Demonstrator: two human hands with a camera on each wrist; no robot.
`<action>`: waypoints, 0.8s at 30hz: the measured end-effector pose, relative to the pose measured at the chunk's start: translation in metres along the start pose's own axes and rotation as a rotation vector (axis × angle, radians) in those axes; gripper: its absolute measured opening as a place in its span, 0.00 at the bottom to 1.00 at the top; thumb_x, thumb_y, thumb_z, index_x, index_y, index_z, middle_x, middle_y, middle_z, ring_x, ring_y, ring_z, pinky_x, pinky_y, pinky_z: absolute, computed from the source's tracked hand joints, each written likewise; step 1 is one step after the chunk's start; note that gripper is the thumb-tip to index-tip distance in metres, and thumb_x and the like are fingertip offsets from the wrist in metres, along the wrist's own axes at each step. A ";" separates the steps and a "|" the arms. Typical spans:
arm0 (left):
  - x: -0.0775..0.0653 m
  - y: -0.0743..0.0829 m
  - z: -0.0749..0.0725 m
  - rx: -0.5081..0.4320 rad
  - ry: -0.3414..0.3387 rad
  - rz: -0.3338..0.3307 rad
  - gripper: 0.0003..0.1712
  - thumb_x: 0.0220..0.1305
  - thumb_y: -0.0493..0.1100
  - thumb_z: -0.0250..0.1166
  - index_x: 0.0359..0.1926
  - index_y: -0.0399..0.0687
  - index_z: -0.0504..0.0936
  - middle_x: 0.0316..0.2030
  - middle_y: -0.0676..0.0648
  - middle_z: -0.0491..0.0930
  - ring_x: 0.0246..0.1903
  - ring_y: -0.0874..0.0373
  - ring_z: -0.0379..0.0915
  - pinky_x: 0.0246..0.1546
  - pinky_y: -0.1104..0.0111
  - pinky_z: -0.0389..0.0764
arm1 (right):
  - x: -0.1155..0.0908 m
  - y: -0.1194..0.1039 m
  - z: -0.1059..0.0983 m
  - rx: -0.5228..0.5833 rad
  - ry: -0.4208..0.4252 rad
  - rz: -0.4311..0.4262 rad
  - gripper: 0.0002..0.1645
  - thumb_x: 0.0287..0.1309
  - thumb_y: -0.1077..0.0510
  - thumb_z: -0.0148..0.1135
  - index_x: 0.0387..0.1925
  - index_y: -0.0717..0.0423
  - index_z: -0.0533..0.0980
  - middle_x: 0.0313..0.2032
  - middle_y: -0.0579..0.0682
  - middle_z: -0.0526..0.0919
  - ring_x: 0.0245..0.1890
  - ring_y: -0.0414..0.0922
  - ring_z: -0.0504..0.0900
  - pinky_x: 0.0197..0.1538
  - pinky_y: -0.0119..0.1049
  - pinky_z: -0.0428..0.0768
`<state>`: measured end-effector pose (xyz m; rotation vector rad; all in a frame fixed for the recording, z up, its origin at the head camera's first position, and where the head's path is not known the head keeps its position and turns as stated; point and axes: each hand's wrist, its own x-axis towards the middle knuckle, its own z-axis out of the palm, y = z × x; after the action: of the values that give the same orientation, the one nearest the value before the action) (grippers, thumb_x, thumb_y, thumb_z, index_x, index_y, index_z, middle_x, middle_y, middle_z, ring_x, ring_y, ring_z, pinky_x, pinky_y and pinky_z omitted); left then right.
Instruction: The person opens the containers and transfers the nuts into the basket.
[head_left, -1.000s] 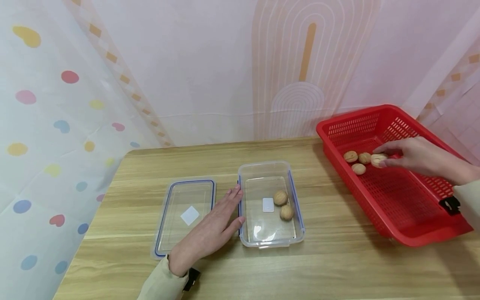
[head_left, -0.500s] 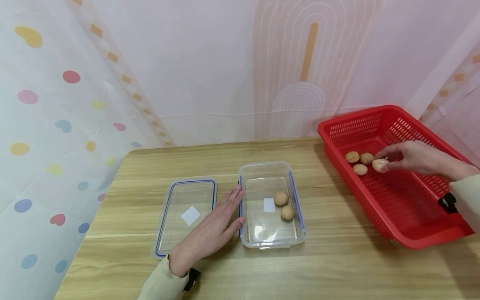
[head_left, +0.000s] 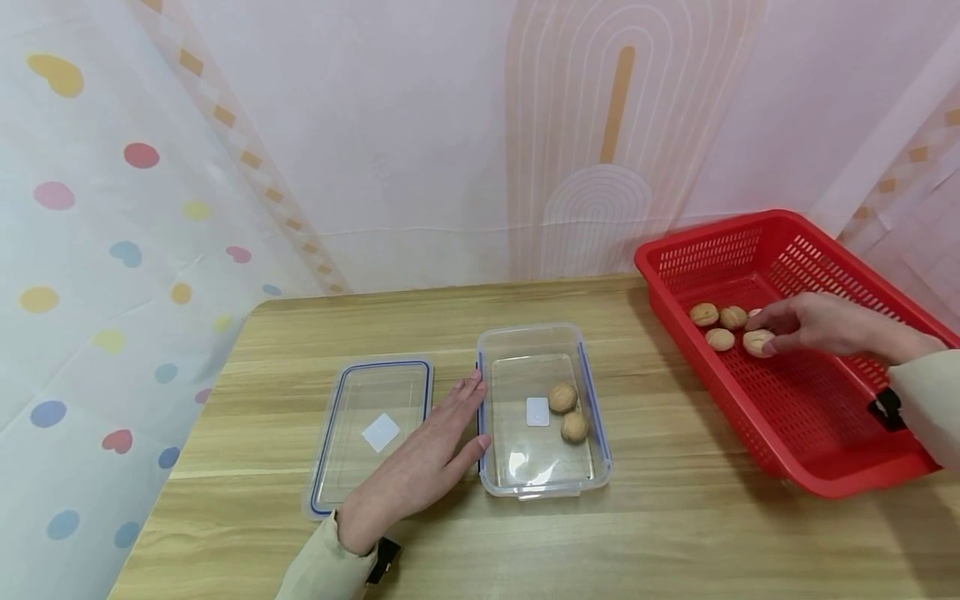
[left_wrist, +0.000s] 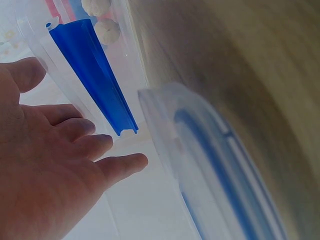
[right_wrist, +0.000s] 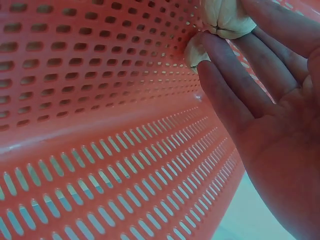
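In the head view, my right hand (head_left: 832, 323) reaches into the red plastic basket (head_left: 795, 450) and holds a walnut (head_left: 757, 342) between thumb and fingers, low over the basket's floor. The right wrist view shows this walnut (right_wrist: 227, 19) at the thumb and fingertips, with another walnut (right_wrist: 196, 51) behind the fingers. Several more walnuts (head_left: 704, 314) lie close by in the basket. My left hand (head_left: 420, 458) is stretched out, fingertips at the left wall of a clear plastic food container (head_left: 525, 336). Inside that container, two walnuts (head_left: 562, 397) sit along the right side.
A clear lid (head_left: 352, 433) with a blue seal lies left of the container, partly under my left forearm in the head view. The wooden table (head_left: 637, 533) ends at a patterned cloth backdrop (head_left: 420, 150). A blue side clip (left_wrist: 95, 75) hangs on the container's wall.
My right hand has shifted slightly toward me with the walnut, and another walnut now shows behind its fingers. The left hand stays at the container.
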<state>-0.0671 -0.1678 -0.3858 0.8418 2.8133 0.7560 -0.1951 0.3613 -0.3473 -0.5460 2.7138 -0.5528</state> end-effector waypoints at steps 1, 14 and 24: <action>0.000 0.000 0.000 -0.001 0.000 -0.001 0.39 0.82 0.54 0.51 0.82 0.39 0.51 0.82 0.46 0.43 0.80 0.45 0.41 0.77 0.47 0.53 | 0.000 0.001 0.000 0.004 -0.002 -0.003 0.24 0.58 0.58 0.77 0.53 0.64 0.84 0.46 0.58 0.88 0.45 0.50 0.85 0.51 0.50 0.85; -0.001 0.000 0.000 0.004 -0.008 -0.002 0.39 0.83 0.55 0.50 0.82 0.40 0.50 0.82 0.46 0.42 0.80 0.45 0.41 0.77 0.47 0.52 | -0.003 0.004 0.007 0.012 0.001 0.008 0.23 0.59 0.59 0.75 0.54 0.65 0.83 0.50 0.65 0.86 0.50 0.59 0.84 0.55 0.63 0.81; -0.002 -0.001 0.000 -0.001 0.005 0.000 0.39 0.82 0.55 0.51 0.81 0.39 0.51 0.82 0.45 0.43 0.80 0.44 0.42 0.77 0.47 0.53 | -0.004 0.001 0.006 -0.031 0.005 0.006 0.27 0.60 0.59 0.75 0.57 0.70 0.80 0.50 0.67 0.86 0.51 0.61 0.84 0.56 0.64 0.80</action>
<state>-0.0664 -0.1696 -0.3867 0.8415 2.8171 0.7610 -0.1896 0.3616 -0.3524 -0.5444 2.7315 -0.5121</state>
